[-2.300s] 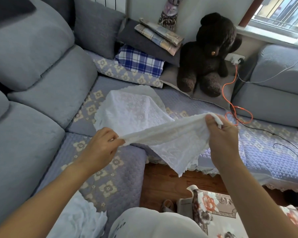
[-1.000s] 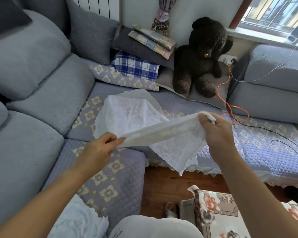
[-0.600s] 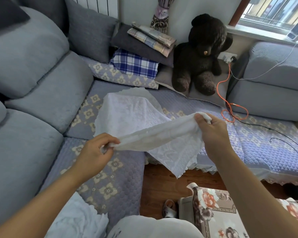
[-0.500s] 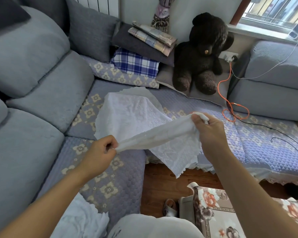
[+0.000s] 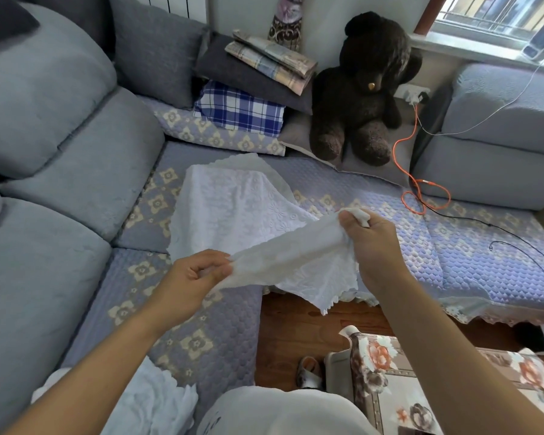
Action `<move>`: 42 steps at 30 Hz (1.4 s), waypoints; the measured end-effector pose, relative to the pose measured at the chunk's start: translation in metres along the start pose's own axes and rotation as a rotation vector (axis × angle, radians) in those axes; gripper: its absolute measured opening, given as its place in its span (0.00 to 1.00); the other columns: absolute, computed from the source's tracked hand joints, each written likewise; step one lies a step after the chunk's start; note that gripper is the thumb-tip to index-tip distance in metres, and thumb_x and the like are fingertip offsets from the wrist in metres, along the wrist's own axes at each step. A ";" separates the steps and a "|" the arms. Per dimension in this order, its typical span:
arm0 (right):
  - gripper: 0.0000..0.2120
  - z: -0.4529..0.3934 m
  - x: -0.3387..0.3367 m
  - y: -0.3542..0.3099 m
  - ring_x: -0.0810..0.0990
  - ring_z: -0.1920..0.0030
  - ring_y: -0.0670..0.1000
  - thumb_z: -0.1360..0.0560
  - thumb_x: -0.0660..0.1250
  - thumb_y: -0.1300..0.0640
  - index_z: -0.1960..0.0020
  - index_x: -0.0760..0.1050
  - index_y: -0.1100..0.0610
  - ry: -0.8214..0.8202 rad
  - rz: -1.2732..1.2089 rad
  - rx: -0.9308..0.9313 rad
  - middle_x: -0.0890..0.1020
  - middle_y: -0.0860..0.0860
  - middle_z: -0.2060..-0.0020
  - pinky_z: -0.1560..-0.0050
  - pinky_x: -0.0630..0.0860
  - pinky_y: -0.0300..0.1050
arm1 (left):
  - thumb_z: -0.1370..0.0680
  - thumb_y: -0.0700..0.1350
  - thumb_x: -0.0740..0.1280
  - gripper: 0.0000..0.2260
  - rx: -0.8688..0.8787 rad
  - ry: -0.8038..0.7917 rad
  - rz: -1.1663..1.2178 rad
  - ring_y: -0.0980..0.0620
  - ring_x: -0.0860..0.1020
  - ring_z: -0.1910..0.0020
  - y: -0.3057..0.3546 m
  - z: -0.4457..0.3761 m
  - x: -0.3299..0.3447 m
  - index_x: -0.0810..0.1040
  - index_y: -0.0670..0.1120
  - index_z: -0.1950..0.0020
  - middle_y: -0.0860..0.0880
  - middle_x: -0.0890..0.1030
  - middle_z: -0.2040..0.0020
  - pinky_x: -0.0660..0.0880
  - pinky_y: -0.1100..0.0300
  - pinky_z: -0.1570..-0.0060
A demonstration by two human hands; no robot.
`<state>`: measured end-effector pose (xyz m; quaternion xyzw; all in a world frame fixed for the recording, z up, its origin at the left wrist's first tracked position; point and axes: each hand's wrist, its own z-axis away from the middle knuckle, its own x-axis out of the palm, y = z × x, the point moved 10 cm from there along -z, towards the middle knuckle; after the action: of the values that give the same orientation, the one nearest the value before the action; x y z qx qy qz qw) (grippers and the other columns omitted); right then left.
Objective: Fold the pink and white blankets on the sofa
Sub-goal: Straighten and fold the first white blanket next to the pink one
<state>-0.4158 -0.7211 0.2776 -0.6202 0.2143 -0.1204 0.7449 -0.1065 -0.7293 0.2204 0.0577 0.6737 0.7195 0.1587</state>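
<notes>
The left hand (image 5: 191,279) now pinches the white blanket (image 5: 233,211) edge closer to the right hand (image 5: 369,246), which grips its corner; folding continues.

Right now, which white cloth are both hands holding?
The white lace blanket stretched between left hand and right hand, trailing onto the sofa seat; the crumpled white cloth lies untouched.
</notes>
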 end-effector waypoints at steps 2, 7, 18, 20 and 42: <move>0.07 0.001 0.003 0.002 0.83 0.51 0.55 0.21 0.69 0.57 0.54 0.85 0.50 -0.036 -0.012 0.001 0.86 0.52 0.56 0.47 0.81 0.55 | 0.23 0.39 0.71 0.05 -0.009 0.129 0.020 0.58 0.83 0.53 0.000 0.001 -0.009 0.84 0.48 0.56 0.56 0.85 0.53 0.78 0.66 0.53; 0.09 0.003 0.003 0.006 0.83 0.47 0.58 0.20 0.68 0.56 0.54 0.86 0.47 -0.074 0.052 -0.040 0.86 0.52 0.53 0.41 0.79 0.63 | 0.20 0.37 0.69 0.12 0.000 0.084 -0.031 0.56 0.81 0.53 -0.001 0.001 -0.003 0.81 0.53 0.58 0.50 0.83 0.54 0.76 0.67 0.53; 0.13 0.013 0.018 0.008 0.80 0.57 0.54 0.19 0.61 0.63 0.57 0.81 0.55 -0.069 -0.187 0.022 0.85 0.49 0.59 0.55 0.77 0.52 | 0.17 0.51 0.64 0.09 0.153 -0.011 -0.535 0.57 0.73 0.68 0.004 0.000 0.022 0.72 0.55 0.58 0.54 0.73 0.68 0.65 0.64 0.69; 0.09 0.028 0.056 -0.014 0.79 0.64 0.46 0.19 0.64 0.60 0.51 0.82 0.53 -0.318 0.070 -0.113 0.83 0.43 0.58 0.61 0.76 0.46 | 0.17 0.56 0.60 0.10 0.311 -0.055 -0.597 0.58 0.75 0.67 0.021 -0.001 0.041 0.74 0.54 0.54 0.55 0.75 0.67 0.67 0.65 0.68; 0.09 0.004 0.045 -0.183 0.79 0.63 0.43 0.20 0.68 0.57 0.57 0.82 0.47 -0.061 0.196 -0.525 0.81 0.41 0.67 0.56 0.78 0.45 | 0.19 0.38 0.60 0.11 0.264 0.384 -0.387 0.49 0.75 0.62 0.067 -0.060 -0.047 0.68 0.55 0.48 0.50 0.76 0.57 0.73 0.50 0.63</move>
<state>-0.3586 -0.7749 0.4489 -0.7716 0.2745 0.0304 0.5730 -0.0900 -0.8031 0.2873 -0.1887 0.7776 0.5797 0.1538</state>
